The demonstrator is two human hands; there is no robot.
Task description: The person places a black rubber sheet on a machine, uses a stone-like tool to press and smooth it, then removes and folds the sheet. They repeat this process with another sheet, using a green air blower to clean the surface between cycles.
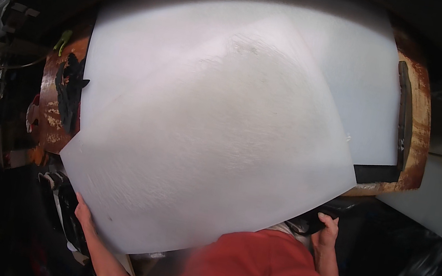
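A large white sheet (216,131), thin and faintly wrinkled on its surface, lies tilted across the table in front of me. Its near left edge is in my left hand (84,212), with the thumb at the edge and the other fingers hidden. Under it, a second white sheet (357,103) covers most of the table. My right hand (327,232) is curled closed beside my waist, just off the near right edge of the top sheet. A black object (308,221) sits next to that hand; whether the fingers hold it is unclear.
The worn brown table (420,132) shows at both sides. A long dark bar (404,105) lies along its right end. Black cloth-like items (68,90) and a green-handled tool (62,41) lie at the left end. A pale panel (428,189) stands at the right.
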